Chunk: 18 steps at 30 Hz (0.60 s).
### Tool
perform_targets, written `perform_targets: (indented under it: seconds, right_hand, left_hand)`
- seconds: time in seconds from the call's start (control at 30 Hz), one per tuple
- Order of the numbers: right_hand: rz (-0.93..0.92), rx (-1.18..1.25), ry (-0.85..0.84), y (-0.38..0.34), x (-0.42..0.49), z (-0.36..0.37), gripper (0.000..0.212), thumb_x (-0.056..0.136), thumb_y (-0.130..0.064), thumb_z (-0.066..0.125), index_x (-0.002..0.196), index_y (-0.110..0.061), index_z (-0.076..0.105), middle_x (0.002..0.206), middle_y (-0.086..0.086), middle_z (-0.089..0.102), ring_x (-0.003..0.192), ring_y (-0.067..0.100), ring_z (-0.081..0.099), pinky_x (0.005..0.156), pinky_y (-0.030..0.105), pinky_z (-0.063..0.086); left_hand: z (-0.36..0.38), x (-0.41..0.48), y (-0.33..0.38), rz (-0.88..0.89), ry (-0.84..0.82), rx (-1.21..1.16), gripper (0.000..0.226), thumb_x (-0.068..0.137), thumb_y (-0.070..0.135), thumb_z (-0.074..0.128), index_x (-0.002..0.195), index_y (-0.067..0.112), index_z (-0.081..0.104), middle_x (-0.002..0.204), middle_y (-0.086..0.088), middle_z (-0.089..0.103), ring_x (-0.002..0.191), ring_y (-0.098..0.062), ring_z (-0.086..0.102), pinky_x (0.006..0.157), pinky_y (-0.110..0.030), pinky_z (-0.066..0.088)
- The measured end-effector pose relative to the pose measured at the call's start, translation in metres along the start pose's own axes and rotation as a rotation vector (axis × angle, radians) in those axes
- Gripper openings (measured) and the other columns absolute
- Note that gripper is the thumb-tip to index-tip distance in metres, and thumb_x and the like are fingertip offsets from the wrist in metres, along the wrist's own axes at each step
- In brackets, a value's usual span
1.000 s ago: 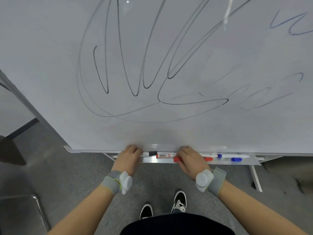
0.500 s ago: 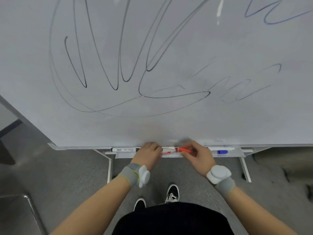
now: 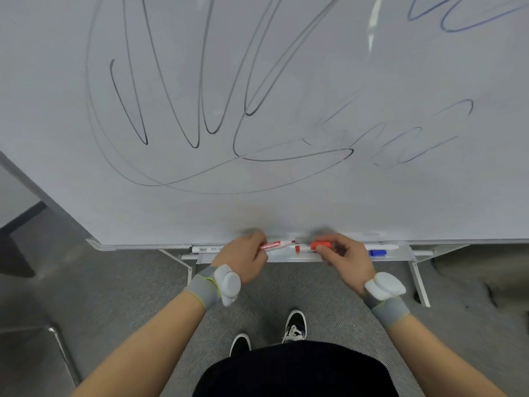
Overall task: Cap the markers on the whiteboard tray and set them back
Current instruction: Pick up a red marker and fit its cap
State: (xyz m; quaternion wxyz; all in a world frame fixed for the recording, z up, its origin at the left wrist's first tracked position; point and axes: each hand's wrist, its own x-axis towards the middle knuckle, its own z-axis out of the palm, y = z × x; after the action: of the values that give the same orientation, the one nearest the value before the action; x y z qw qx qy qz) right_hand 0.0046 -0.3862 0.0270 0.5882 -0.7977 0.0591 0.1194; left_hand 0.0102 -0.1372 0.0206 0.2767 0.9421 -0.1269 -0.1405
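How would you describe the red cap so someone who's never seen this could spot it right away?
Look along the tray under the whiteboard. Near its middle, the right hand pinches a short red cap. It is solid red and stubby, unlike the long white-barrelled red marker in the left hand.

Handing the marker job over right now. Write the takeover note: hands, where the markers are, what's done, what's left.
Left hand: shut on the red marker, tip pointing right, held just over the tray.
Right hand: shut on the red cap, facing the tip with a gap between; not on yet.
Black marker lies at the tray's left end; its cap state is hidden.
Blue marker and a loose blue cap lie at the right end.
Done: nothing visibly capped.
Left: cap red, set it down, then blue; check black.
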Motion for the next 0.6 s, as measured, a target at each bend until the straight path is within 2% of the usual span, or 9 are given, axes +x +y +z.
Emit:
perform_targets:
  seconds: [0.1,0.17,0.27,0.4,0.5,0.6]
  right_hand:
    - [-0.004,0.073,-0.056,-0.01,-0.002,0.0,0.017,0.083,-0.007,0.067,0.095,-0.018,0.07,0.092,0.013,0.074,0.068,0.013,0.063,0.065,0.025,0.053]
    - [-0.015,0.091,-0.095,-0.016,-0.003,0.0,0.017,0.083,-0.006,0.067,0.097,-0.015,0.07,0.091,0.011,0.074,0.068,0.009,0.064,0.064,0.019,0.052]
    - [-0.03,0.081,-0.149,-0.019,-0.002,0.001,0.017,0.082,-0.005,0.067,0.095,-0.014,0.071,0.084,0.01,0.073,0.066,0.01,0.062,0.065,0.02,0.052]
    - [-0.053,0.087,-0.195,-0.023,-0.002,-0.002,0.016,0.082,-0.005,0.067,0.095,-0.012,0.072,0.085,0.015,0.074,0.067,0.011,0.063,0.066,0.021,0.054]
    - [-0.059,0.099,-0.216,-0.026,-0.002,-0.004,0.015,0.082,-0.002,0.067,0.094,-0.009,0.072,0.081,0.003,0.075,0.065,0.006,0.064,0.063,0.016,0.052]
    - [-0.061,0.088,-0.22,-0.027,0.0,-0.007,0.015,0.082,-0.003,0.067,0.096,-0.007,0.071,0.084,0.006,0.076,0.064,0.006,0.064,0.063,0.016,0.051]
  left_hand:
    - [-0.005,-0.004,0.005,0.032,0.005,0.009,0.012,0.091,0.031,0.046,0.089,0.02,0.051,0.068,0.0,0.055,0.063,-0.026,0.053,0.057,-0.035,0.043]
    - [-0.007,-0.007,0.008,0.06,0.007,-0.002,0.014,0.091,0.034,0.046,0.088,0.021,0.052,0.066,-0.001,0.056,0.061,-0.025,0.053,0.056,-0.035,0.044]
    - [-0.008,-0.008,0.012,0.086,-0.008,-0.021,0.016,0.091,0.034,0.046,0.091,0.02,0.054,0.066,-0.003,0.059,0.059,-0.024,0.053,0.055,-0.033,0.043]
    - [-0.009,-0.008,0.016,0.102,-0.03,-0.043,0.021,0.09,0.038,0.043,0.091,0.021,0.054,0.065,-0.005,0.061,0.059,-0.024,0.053,0.055,-0.035,0.045]
    - [-0.009,-0.007,0.016,0.111,-0.04,-0.051,0.022,0.088,0.04,0.041,0.09,0.022,0.054,0.063,-0.004,0.06,0.058,-0.023,0.053,0.055,-0.037,0.046]
    - [-0.009,-0.006,0.018,0.105,-0.04,-0.077,0.021,0.089,0.04,0.041,0.089,0.024,0.054,0.061,-0.003,0.058,0.057,-0.024,0.053,0.055,-0.039,0.047]
